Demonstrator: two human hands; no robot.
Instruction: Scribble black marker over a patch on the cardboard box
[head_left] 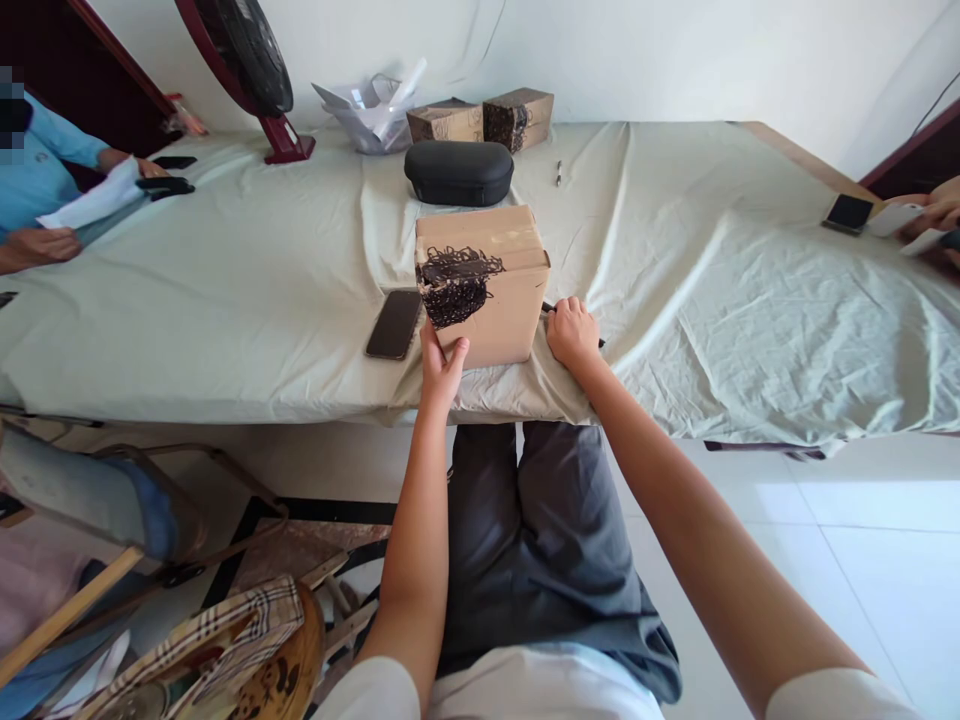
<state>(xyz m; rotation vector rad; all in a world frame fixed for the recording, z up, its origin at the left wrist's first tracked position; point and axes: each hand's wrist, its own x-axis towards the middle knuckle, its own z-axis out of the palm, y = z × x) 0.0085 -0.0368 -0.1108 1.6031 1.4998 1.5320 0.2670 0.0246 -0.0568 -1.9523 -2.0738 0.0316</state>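
Note:
A cardboard box [502, 310] stands on the cloth near the table's front edge, with dense black scribbles on its left part. My left hand [442, 368] grips its lower left edge, thumb on the near face and fingers mostly hidden behind the side. Just right of the box, my right hand [573, 332] is closed around a slim black pen-like thing [550, 308], whose ends stick out on both sides of the fist; its exact kind is unclear. A dark phone [394, 325] lies left of the box. Behind the box sits a black zip case [459, 173].
At the back are two smaller cardboard boxes [529, 118], a plastic bag [375, 115], a maroon fan [289, 140] and a small pen [559, 173]. People sit at both ends, one holding paper [101, 195]. A chair [82, 490] and a round stool [281, 660] stand at lower left.

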